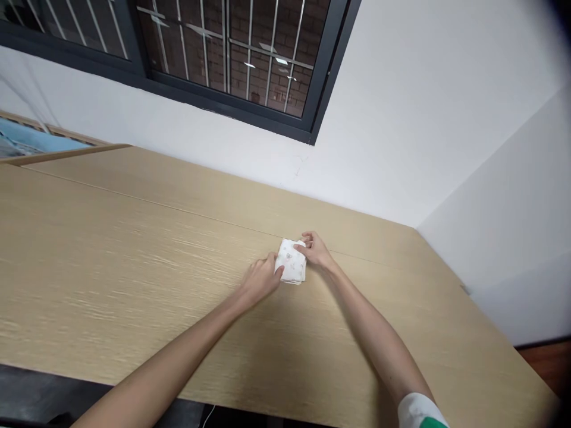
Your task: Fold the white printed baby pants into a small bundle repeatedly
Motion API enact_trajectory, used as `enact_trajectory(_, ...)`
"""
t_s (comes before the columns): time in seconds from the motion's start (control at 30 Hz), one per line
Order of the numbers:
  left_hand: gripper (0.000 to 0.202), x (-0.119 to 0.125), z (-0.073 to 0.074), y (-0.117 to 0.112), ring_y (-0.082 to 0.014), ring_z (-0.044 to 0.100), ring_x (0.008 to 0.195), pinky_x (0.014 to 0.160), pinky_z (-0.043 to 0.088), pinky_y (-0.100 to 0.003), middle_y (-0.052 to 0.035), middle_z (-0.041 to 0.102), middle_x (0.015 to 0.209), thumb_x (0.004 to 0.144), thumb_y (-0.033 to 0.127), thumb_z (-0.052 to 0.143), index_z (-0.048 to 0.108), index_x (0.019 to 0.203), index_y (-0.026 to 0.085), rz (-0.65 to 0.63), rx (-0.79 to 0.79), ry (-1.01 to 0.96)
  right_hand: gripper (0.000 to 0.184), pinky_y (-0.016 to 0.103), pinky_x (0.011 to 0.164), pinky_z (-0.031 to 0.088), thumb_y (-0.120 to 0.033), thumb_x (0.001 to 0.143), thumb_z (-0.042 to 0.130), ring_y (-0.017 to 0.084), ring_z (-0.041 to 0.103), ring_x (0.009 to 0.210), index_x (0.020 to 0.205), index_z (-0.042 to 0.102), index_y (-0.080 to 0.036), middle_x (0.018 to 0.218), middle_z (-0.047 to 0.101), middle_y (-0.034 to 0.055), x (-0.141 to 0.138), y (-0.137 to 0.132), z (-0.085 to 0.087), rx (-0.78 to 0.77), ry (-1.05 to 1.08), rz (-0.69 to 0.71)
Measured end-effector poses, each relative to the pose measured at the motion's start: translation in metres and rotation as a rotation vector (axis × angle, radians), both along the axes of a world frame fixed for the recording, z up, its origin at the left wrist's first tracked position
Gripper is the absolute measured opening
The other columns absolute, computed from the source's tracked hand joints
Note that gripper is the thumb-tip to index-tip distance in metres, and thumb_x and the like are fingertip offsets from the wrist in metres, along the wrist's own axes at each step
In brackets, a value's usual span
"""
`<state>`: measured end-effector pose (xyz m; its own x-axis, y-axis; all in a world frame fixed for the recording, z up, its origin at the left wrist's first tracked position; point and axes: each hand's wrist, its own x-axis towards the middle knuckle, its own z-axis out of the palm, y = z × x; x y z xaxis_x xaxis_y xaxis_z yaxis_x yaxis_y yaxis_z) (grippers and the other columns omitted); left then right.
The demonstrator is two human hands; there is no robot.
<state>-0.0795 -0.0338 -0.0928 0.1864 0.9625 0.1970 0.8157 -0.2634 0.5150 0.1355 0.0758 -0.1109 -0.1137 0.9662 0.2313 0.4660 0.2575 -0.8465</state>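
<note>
A small folded white cloth (291, 263) with a faint grey print is between my hands, over the middle of the wooden tabletop. Its folded layers show along the lower edge. My left hand (262, 277) grips the cloth's left side, thumb on top and fingers at the edge. At the upper right corner, my right hand (314, 249) pinches the cloth, with the thumb on its face and the other fingers curled behind. Whether the cloth rests fully on the wood or is slightly raised, I cannot tell.
The light wooden tabletop (156, 267) stretches wide to both sides, with a thin seam running across it. Behind it stands a white wall (379, 119) with a dark-framed barred window (232, 53). Something light blue (40, 138) lies beyond the far left edge.
</note>
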Motion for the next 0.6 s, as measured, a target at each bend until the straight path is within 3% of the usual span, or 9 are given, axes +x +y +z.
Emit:
enact_trajectory(0.1, 0.031, 0.002, -0.004, -0.005, -0.0354, 0.061, 0.115, 0.098, 0.046, -0.05, -0.0208, 0.067, 0.121, 0.1, 0.032, 0.045, 0.061, 0.119, 0.013, -0.038, 0.188, 0.14, 0.043, 0.036, 0.079, 0.057, -0.044, 0.082, 0.069, 0.02, 0.066, 0.089, 0.115, 0.057, -0.018, 0.109, 0.065, 0.0096, -0.007, 0.006, -0.013, 0.063, -0.1, -0.065)
enact_trajectory(0.23, 0.035, 0.01, -0.011, -0.017, -0.0314, 0.057, 0.126, 0.106, 0.046, -0.047, -0.0171, 0.059, 0.14, 0.101, 0.033, 0.045, 0.059, 0.13, 0.017, -0.31, 0.337, 0.17, 0.041, 0.044, 0.104, 0.049, -0.043, 0.098, 0.052, 0.025, 0.061, 0.116, 0.128, 0.056, -0.016, 0.129, 0.06, 0.0168, -0.016, -0.013, -0.003, 0.218, -0.179, -0.089)
enact_trajectory(0.33, 0.043, 0.017, -0.016, -0.027, -0.0339, 0.052, 0.135, 0.111, 0.044, -0.049, -0.0186, 0.055, 0.146, 0.097, 0.031, 0.053, 0.056, 0.136, 0.014, -0.395, 0.307, 0.203, 0.047, 0.044, 0.12, 0.034, -0.045, 0.106, 0.039, 0.025, 0.045, 0.141, 0.142, 0.052, -0.017, 0.15, 0.051, 0.016, -0.021, -0.043, 0.014, 0.374, -0.327, 0.134)
enact_trajectory(0.47, 0.04, 0.019, -0.016, -0.03, -0.0335, 0.056, 0.131, 0.113, 0.044, -0.051, -0.0173, 0.064, 0.135, 0.092, 0.022, 0.054, 0.062, 0.131, 0.014, -0.443, 0.248, 0.209, 0.059, 0.042, 0.126, 0.027, -0.05, 0.11, 0.02, 0.021, 0.032, 0.152, 0.154, 0.046, -0.021, 0.163, 0.039, 0.0071, -0.026, -0.076, 0.024, 0.331, -0.51, 0.521)
enact_trajectory(0.6, 0.033, 0.018, -0.013, -0.028, -0.0332, 0.063, 0.121, 0.108, 0.049, -0.05, -0.0184, 0.07, 0.122, 0.094, 0.021, 0.051, 0.068, 0.121, 0.013, -0.463, 0.201, 0.223, 0.062, 0.044, 0.127, 0.025, -0.048, 0.111, 0.012, 0.021, 0.028, 0.154, 0.156, 0.044, -0.019, 0.162, 0.042, 0.0073, -0.025, -0.081, 0.017, 0.267, -0.62, 0.612)
